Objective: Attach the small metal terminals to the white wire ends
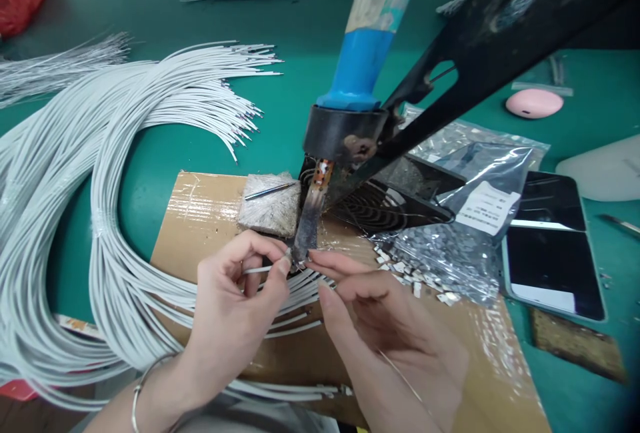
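My left hand (240,309) pinches the end of a white cable (257,270) between thumb and fingertips, just under the tip of a soldering iron (306,233). The iron has a blue handle and points down, clamped in a black metal stand (345,133). From the right, my right hand (385,326) reaches to the same spot with curled fingers. A thin strand of solder wire (403,376) runs across its palm; the fingertips are close to the iron tip. The exact joint at the tip is too small to make out. More white cable ends lie beneath both hands.
Large bundles of white cables (107,173) curve across the left side. A cardboard sheet (195,219) lies under the work, bearing a fibrous pad (270,209) with a metal tool. Rightward are small metal pieces (417,279), a plastic bag (460,253), and a phone (555,266).
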The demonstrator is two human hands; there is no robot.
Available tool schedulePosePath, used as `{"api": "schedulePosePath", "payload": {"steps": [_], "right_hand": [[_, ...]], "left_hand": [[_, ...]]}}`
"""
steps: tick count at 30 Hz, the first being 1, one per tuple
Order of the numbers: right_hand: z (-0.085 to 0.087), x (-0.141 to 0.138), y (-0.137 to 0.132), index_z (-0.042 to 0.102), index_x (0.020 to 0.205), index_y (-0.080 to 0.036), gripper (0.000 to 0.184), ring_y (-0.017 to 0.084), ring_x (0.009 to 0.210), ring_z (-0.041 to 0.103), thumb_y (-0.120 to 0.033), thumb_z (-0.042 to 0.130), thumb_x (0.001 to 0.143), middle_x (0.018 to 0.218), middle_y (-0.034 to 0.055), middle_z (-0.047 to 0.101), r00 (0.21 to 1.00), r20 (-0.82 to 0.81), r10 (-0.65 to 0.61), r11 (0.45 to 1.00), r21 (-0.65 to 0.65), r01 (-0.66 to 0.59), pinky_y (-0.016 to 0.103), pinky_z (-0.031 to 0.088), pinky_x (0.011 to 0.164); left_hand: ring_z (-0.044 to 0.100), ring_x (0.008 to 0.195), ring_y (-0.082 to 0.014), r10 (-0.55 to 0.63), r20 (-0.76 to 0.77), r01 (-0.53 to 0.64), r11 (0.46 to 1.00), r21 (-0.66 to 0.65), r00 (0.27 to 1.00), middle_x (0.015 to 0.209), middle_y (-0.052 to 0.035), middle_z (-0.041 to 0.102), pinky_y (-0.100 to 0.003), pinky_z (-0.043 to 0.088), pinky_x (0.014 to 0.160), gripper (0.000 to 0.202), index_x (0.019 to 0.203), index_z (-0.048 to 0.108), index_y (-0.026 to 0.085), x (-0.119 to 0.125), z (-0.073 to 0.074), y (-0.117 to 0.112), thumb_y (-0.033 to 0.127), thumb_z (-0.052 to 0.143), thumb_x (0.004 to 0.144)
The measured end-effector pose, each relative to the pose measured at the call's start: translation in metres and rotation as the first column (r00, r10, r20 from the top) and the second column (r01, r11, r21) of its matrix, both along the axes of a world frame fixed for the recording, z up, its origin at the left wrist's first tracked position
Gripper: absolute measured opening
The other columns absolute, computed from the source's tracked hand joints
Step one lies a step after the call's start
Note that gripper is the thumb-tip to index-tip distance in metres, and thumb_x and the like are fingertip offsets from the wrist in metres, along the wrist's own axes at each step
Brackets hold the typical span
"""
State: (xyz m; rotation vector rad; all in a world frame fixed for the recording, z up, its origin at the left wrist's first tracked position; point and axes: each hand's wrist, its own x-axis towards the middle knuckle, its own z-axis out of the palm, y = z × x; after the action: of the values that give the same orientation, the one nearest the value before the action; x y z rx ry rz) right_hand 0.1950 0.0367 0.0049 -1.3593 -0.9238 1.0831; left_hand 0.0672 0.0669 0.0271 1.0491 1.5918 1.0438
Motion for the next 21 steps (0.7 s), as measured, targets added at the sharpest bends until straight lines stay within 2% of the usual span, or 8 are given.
{"api": "schedulePosePath", "payload": {"steps": [8,13,18,21], "right_hand": [[0.0015,-0.0017,0.0021,0.067,0.074,-0.023,0.018,0.016,0.096,0.079,-0.015,0.074,0.088,0.106,0.0028,0.081,1.000,0.021,0.003,1.000,0.019,-0.004,0.024,0.063,0.090],[0.0040,-0.0045,0.0020,0.067,0.074,-0.024,0.018,0.014,0.095,0.078,-0.015,0.074,0.087,0.105,0.0002,0.081,0.999,0.003,-0.035,0.999,0.000,0.035,0.021,0.061,0.090],[0.0050,-0.0061,0.0018,0.068,0.073,-0.026,0.018,0.010,0.096,0.077,-0.016,0.075,0.086,0.104,-0.0044,0.081,0.999,-0.024,-0.039,0.999,-0.006,0.038,0.016,0.058,0.090],[0.0047,-0.0065,0.0021,0.068,0.074,-0.026,0.018,0.007,0.096,0.076,-0.015,0.074,0.087,0.104,-0.0061,0.081,0.998,-0.042,-0.043,0.999,-0.009,0.043,0.012,0.056,0.089]], "left_hand": [[0.042,0.050,-0.0069,-0.008,-0.020,0.008,1.000,0.012,1.000,0.079,-0.0023,0.073,-0.019,0.029,0.043,0.009,0.068,0.066,0.017,-0.0022,0.0013,0.0008,0.016,0.071,0.076],[0.049,0.054,-0.0091,-0.010,-0.023,0.010,1.000,0.014,1.000,0.080,-0.0031,0.074,-0.020,0.030,0.044,0.009,0.069,0.067,0.017,-0.0033,0.0008,0.0009,0.017,0.071,0.077],[0.049,0.055,-0.0093,-0.013,-0.025,0.013,1.000,0.020,1.000,0.079,-0.0032,0.075,-0.020,0.029,0.044,0.009,0.069,0.067,0.017,-0.0032,0.0005,0.0000,0.016,0.070,0.078],[0.043,0.051,-0.0074,-0.014,-0.030,0.015,1.000,0.020,0.999,0.077,-0.0020,0.074,-0.019,0.028,0.044,0.009,0.069,0.067,0.017,-0.0033,0.0005,-0.0005,0.016,0.070,0.077]]}}
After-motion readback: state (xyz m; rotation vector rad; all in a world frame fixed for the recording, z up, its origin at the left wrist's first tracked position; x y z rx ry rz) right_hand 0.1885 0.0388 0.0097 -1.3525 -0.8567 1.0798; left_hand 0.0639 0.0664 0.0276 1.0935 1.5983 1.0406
